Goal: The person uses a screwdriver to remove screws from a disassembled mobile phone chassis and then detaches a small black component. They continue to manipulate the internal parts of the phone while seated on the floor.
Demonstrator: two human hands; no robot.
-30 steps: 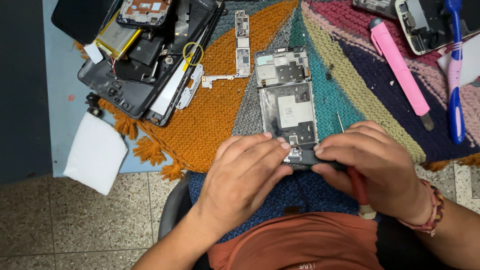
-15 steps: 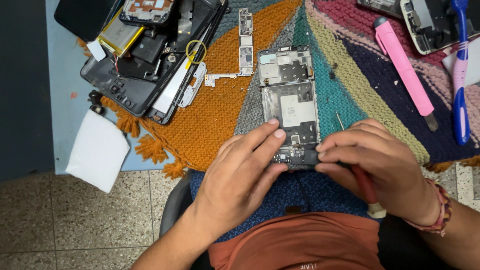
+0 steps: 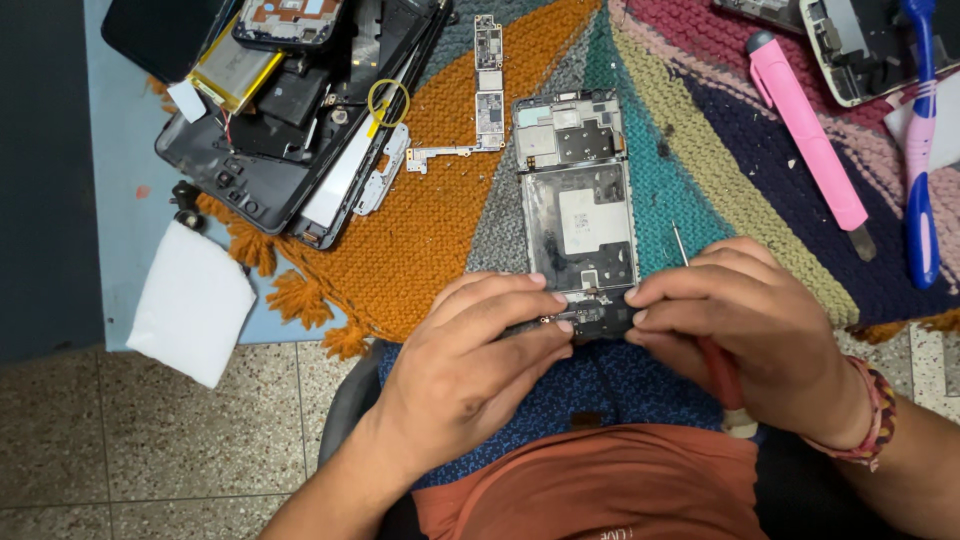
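Note:
An opened phone frame (image 3: 580,205) lies lengthwise on a colourful knitted mat (image 3: 430,220), its insides showing. My left hand (image 3: 470,365) pinches a small dark part at the frame's near end with fingertips. My right hand (image 3: 755,330) grips the same end from the right and holds a red-handled screwdriver (image 3: 722,375); the thin metal tip (image 3: 680,243) sticks up beside the frame.
A pile of dismantled phone shells and a battery (image 3: 290,110) sits at the far left. A long circuit board (image 3: 487,85) lies by the frame. A pink tool (image 3: 805,135), a blue toothbrush (image 3: 920,130) and another open phone (image 3: 865,45) are at right. White cloth (image 3: 190,300) hangs off the table edge.
My left fingers have slid a little along the frame's near end and curled closer onto the small part. The right hand keeps its hold.

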